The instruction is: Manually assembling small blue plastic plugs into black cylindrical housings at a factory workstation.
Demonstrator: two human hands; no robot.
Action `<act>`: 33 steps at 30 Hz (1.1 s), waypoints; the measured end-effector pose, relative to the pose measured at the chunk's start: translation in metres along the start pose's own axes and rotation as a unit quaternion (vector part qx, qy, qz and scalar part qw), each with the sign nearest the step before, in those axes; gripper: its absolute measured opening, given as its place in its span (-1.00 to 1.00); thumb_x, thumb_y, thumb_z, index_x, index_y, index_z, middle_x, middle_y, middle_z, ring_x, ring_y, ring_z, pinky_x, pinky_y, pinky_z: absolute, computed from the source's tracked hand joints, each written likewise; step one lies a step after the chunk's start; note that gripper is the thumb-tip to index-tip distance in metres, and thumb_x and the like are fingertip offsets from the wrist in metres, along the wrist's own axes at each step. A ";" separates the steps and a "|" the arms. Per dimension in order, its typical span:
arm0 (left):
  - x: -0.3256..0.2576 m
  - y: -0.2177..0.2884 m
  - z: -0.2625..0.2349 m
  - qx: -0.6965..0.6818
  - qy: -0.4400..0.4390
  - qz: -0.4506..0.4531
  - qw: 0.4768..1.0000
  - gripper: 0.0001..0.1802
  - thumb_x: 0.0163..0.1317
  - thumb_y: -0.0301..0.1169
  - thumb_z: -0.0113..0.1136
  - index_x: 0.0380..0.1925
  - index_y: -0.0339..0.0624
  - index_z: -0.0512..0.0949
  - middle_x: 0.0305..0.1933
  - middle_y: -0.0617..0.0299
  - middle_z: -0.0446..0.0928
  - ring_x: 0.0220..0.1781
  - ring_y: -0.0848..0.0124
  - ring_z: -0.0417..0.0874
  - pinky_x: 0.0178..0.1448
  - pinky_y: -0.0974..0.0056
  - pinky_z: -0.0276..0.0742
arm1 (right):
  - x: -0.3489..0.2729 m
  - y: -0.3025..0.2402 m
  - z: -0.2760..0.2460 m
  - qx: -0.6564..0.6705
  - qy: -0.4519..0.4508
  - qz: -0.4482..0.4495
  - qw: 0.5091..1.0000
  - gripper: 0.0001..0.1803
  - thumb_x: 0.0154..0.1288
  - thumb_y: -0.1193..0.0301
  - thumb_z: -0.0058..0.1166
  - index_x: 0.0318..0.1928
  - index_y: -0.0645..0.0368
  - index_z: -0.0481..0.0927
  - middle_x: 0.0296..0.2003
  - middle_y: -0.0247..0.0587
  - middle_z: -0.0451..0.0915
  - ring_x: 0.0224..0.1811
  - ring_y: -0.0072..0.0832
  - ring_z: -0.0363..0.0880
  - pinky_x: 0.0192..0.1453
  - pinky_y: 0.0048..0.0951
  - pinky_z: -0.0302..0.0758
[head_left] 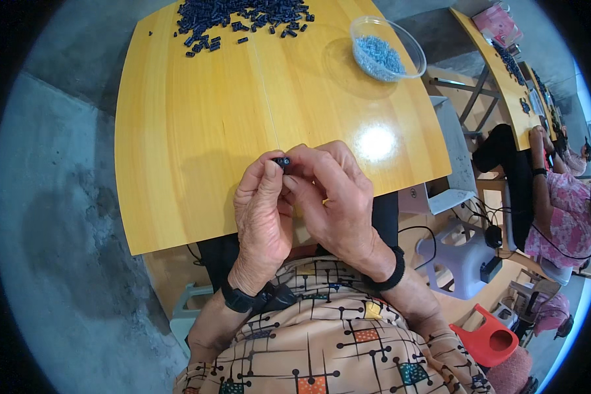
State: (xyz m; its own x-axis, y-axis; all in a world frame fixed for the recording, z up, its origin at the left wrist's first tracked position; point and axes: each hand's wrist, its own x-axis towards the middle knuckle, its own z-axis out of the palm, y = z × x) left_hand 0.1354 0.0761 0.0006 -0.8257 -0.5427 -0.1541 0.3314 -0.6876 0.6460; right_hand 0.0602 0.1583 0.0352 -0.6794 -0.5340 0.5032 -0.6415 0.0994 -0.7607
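Note:
Just above the near part of the table, my two hands meet at the fingertips. Between the thumb and forefinger of my left hand [262,213] is a small black cylindrical part [282,161], with a shiny end showing. My right hand [335,197] is closed right beside it, fingertips against the part's right side; whether it pinches a second small piece is hidden. Similar dark parts lie in a loose pile [230,16] at the table's far edge. A round clear plastic bowl [414,56] at the far right holds many small pale-blue translucent pieces [377,59].
The yellow wooden table [190,131] has a glare spot at right. Beside it stand an open grey-white box [450,171], a pale plastic stool [459,256] and a red stool [489,335], with black cables between. Other people sit at another table [505,79] on the right.

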 end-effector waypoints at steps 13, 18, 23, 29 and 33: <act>0.004 -0.004 0.014 -0.066 0.019 -0.012 0.998 -0.74 0.38 -0.27 -0.02 -0.09 -0.17 0.51 0.07 0.08 0.52 0.06 0.42 0.52 0.19 0.30 0.47 | -0.002 0.021 0.018 0.076 0.057 0.006 0.995 -0.81 0.01 0.64 0.21 -0.30 0.24 0.58 -0.47 -0.16 0.52 -0.42 -0.36 0.51 -0.38 -0.44 0.46; 0.004 -0.005 0.018 -0.076 0.017 -0.018 0.997 -0.74 0.38 -0.26 -0.02 -0.11 -0.18 0.51 0.07 0.10 0.51 0.07 0.40 0.50 0.21 0.28 0.46 | -0.004 0.014 0.016 0.082 0.068 0.032 0.994 -0.84 0.05 0.63 0.20 -0.31 0.22 0.57 -0.46 -0.18 0.50 -0.39 -0.37 0.50 -0.33 -0.44 0.45; 0.004 -0.007 0.021 -0.083 0.024 -0.026 0.996 -0.74 0.38 -0.26 -0.01 -0.11 -0.19 0.50 0.06 0.12 0.50 0.06 0.41 0.50 0.21 0.27 0.46 | -0.008 0.013 0.011 0.128 0.052 0.073 0.988 -0.84 0.07 0.64 0.18 -0.29 0.23 0.56 -0.43 -0.16 0.51 -0.37 -0.36 0.52 -0.30 -0.46 0.47; 0.002 -0.010 0.017 -0.030 0.003 -0.002 1.000 -0.72 0.39 -0.22 -0.02 -0.02 -0.09 0.46 0.13 0.19 0.44 0.21 0.33 0.39 0.33 0.20 0.32 | -0.017 0.011 0.011 0.249 0.033 0.169 0.953 -0.89 0.18 0.63 0.11 -0.25 0.28 0.54 -0.36 -0.23 0.55 -0.32 -0.50 0.53 -0.21 -0.53 0.49; 0.001 -0.012 0.015 -0.033 -0.001 -0.003 0.999 -0.73 0.39 -0.23 -0.02 -0.03 -0.09 0.46 0.06 0.26 0.45 0.14 0.40 0.41 0.29 0.24 0.33 | -0.015 0.007 0.005 0.373 -0.004 0.254 0.892 -0.90 0.26 0.60 0.07 -0.21 0.31 0.52 -0.32 -0.39 0.55 -0.29 -0.70 0.46 -0.15 -0.62 0.47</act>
State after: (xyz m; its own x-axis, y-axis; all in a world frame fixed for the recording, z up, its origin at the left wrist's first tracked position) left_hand 0.1233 0.0910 0.0042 -0.8280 -0.5385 -0.1564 0.3562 -0.7204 0.5951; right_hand 0.0681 0.1630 0.0202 -0.8101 -0.5861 0.0154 0.1666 -0.2553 -0.9524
